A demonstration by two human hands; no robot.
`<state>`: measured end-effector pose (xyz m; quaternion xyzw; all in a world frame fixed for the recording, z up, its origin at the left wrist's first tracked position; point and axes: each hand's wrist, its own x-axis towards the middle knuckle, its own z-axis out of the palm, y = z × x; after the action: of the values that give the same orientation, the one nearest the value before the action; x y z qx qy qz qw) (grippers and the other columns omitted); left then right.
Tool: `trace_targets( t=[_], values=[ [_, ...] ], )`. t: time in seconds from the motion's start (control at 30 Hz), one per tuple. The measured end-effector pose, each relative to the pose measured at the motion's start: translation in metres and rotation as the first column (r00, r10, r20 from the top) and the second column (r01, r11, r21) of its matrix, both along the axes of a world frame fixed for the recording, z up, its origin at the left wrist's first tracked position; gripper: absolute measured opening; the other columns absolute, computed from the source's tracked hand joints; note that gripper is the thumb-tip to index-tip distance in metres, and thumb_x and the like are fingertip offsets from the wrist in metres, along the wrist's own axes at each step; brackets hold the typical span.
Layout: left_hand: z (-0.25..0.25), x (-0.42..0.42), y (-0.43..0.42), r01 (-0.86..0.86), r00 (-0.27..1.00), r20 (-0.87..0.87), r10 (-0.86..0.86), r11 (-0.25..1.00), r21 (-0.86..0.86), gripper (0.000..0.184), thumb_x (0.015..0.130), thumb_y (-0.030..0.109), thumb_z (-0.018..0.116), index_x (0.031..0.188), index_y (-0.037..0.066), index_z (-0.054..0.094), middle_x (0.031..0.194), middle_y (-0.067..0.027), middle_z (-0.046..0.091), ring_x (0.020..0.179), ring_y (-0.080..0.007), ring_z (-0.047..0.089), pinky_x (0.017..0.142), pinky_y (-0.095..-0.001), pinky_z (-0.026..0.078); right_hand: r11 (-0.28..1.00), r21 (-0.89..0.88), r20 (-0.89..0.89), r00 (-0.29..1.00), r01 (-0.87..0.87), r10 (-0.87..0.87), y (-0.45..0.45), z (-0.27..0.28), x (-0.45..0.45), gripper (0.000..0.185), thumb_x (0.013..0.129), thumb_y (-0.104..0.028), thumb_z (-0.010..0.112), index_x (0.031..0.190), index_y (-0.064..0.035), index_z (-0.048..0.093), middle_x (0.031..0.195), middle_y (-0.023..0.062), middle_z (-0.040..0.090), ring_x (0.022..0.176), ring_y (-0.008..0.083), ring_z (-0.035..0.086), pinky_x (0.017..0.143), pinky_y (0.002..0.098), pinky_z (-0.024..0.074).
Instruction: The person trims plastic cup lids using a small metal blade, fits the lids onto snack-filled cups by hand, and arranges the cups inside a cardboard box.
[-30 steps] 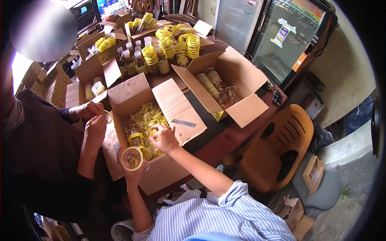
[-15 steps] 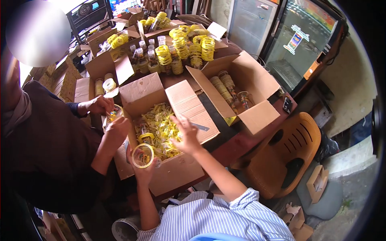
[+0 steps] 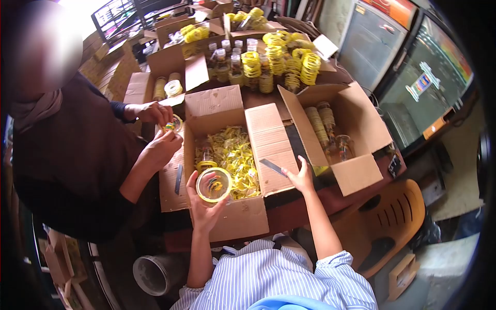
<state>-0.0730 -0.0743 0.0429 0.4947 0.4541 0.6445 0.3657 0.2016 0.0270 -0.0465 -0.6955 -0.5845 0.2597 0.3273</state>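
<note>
My left hand (image 3: 204,213) is wrapped around a clear plastic jar (image 3: 223,194) with a yellow rim. The jar's mouth faces me, and a few small yellow and dark pieces show inside. Below it, an open cardboard box (image 3: 237,219) holds a heap of small yellow wrapped packets (image 3: 238,155). Another yellow-rimmed jar (image 3: 206,157) lies among them at the box's left side. My right hand (image 3: 300,178) is open with fingers apart, over the box's right flap (image 3: 268,132). Its fingers are near the end of a flat grey strip (image 3: 272,167) on that flap.
A co-worker's hands (image 3: 160,137) hold another small jar at my left. At right, an open carton (image 3: 356,121) contains stacked jars. Stacks of yellow lids (image 3: 276,57) and jars stand at the back. An orange chair (image 3: 387,222) and a grey bucket (image 3: 151,276) are nearby.
My right hand has moved from above the packets to the right, over the flap's edge. My left hand has raised the jar slightly. The whole view has shifted.
</note>
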Motion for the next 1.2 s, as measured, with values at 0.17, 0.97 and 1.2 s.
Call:
trace_targets(
  t=[0.17,0.97,1.2],
  values=[
    [0.015,0.019,0.0,-0.013,0.999,-0.051,0.016,0.998,0.062,0.086,0.063,0.002,0.076,0.131,0.005,0.024,0.119,-0.0129,0.048,0.114,-0.0219,0.047,0.097,-0.0351,0.04,0.957,0.229,0.134,0.979,-0.179,0.151,-0.003,0.007,0.007,0.067,0.072,-0.037,0.07,0.122,-0.0014,0.043,0.118,0.0203,0.049,0.111,0.0351,0.047,0.09,0.0448,0.0398],
    [0.027,0.13,0.029,-0.355,0.697,-0.589,0.409,0.911,0.211,0.061,0.06,0.008,0.075,0.114,0.003,0.047,0.11,-0.0139,0.056,0.102,-0.0266,0.056,0.089,-0.0369,0.044,0.562,0.47,0.255,0.714,-0.681,0.651,-0.031,0.149,-0.002,0.012,0.074,-0.024,0.068,0.079,-0.0146,0.062,0.089,0.0013,0.053,0.087,0.0172,0.049,0.076,0.0384,0.0243],
    [0.021,0.158,0.041,-0.472,0.57,-0.669,0.477,0.856,0.208,0.062,0.058,0.011,0.079,0.111,0.006,0.047,0.105,-0.0117,0.054,0.097,-0.0281,0.053,0.083,-0.0367,0.041,0.631,0.445,0.103,0.736,-0.636,0.669,-0.023,0.145,0.035,0.013,0.083,-0.021,0.058,0.08,-0.0082,0.058,0.089,0.0065,0.051,0.088,0.0203,0.049,0.078,0.038,0.0241]
  ],
)
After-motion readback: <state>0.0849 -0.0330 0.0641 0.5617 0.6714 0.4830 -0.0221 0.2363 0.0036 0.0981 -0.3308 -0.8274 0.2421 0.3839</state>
